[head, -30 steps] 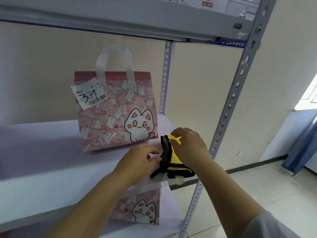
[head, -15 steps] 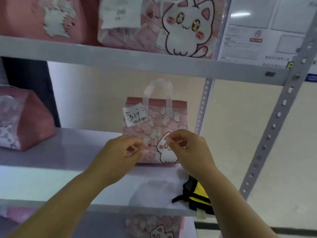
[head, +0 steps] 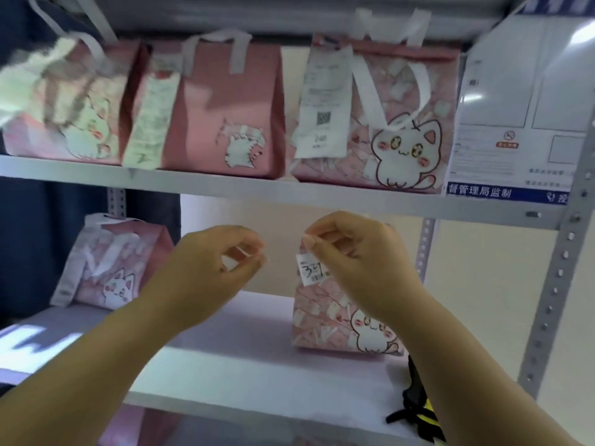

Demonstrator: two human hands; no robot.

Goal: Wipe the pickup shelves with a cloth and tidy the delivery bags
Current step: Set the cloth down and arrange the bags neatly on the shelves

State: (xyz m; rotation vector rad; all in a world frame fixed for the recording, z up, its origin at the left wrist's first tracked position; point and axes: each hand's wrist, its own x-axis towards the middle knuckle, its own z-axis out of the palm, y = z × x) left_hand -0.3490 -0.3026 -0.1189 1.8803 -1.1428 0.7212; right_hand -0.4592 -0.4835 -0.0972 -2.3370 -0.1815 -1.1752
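Cloth, black and yellow: front right edge of middle shelf. Left hand: pinches a white strip. Right hand: pinches the top of pink cat bag, upright just behind the cloth. Upper shelf: three more bags.

Pink cat-print bag — yellow-black cloth

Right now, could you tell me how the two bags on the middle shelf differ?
The right bag stands square-on with a small numbered tag, behind the right hand; the left bag is angled, untouched, with a long slip. Both are pink with a cat print.
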